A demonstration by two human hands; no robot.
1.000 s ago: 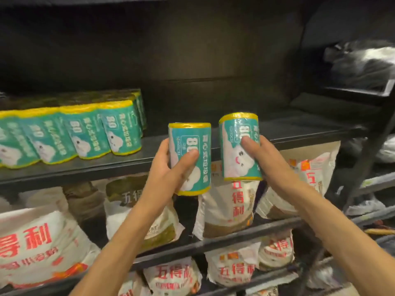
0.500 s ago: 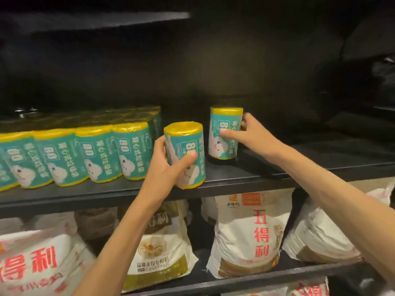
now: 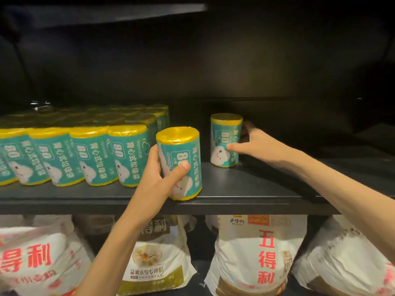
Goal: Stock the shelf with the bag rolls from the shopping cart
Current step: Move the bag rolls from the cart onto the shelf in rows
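Observation:
My left hand point(image 3: 159, 178) grips a teal bag roll with yellow ends point(image 3: 181, 154), standing upright at the front edge of the black shelf point(image 3: 245, 189), just right of the stocked row. My right hand point(image 3: 254, 144) holds a second teal roll point(image 3: 224, 135) upright, deeper on the shelf, thumb on its front and fingers behind it. Several matching rolls point(image 3: 85, 150) stand in rows on the shelf's left part. The shopping cart is out of view.
The shelf's right part point(image 3: 320, 167) is bare and dark, with a black back wall behind. On the shelf below lie white flour bags with red lettering point(image 3: 260, 253). Another shelf board point(image 3: 106, 16) hangs overhead.
Both rolls came up from in front of the shelf and now stand on its board. My right hand has pushed its roll further back; my left set its roll beside the row.

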